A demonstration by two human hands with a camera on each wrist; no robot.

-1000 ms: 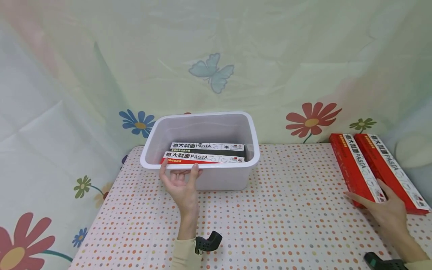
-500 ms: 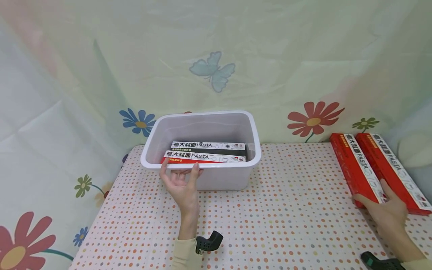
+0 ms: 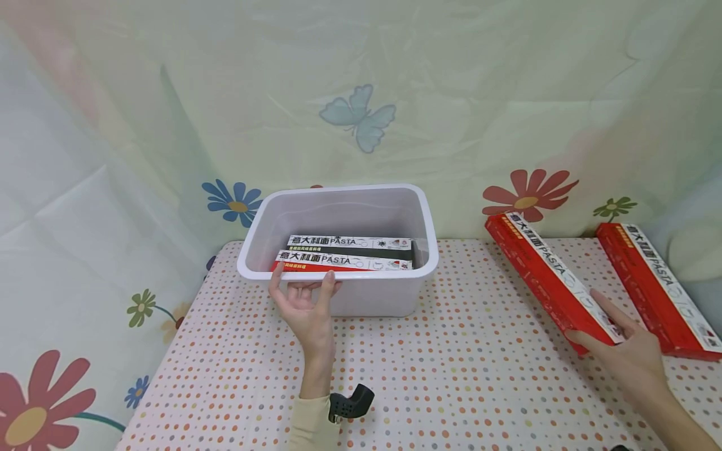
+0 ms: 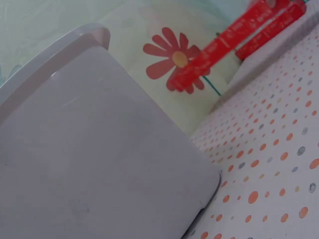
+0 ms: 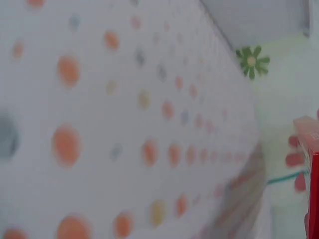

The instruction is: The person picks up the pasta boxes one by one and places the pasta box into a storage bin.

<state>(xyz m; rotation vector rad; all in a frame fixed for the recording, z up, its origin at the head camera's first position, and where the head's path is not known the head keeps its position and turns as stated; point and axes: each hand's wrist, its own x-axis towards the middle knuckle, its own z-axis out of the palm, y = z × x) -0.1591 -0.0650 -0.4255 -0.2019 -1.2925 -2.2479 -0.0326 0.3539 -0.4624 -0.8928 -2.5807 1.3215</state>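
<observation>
My left hand grips the front rim of a white plastic bin; its fingers curl at the lip. Inside the bin lie a red pasta box at the front and a dark pasta box behind it. On the right, my right hand holds another red pasta box by its near end, thumb on one side and fingers on the other. That box is raised off the table, its far end pointing up and left. The left wrist view also catches the raised box, and the right wrist view only its edge.
One more red pasta box lies at the table's right side, beyond my right hand. A dotted cloth covers the table. A flowered curtain hangs right behind the bin.
My right hand has taken hold of the nearer red pasta box, lifted it and moved it left, away from the other box. My left hand stays on the bin's rim.
</observation>
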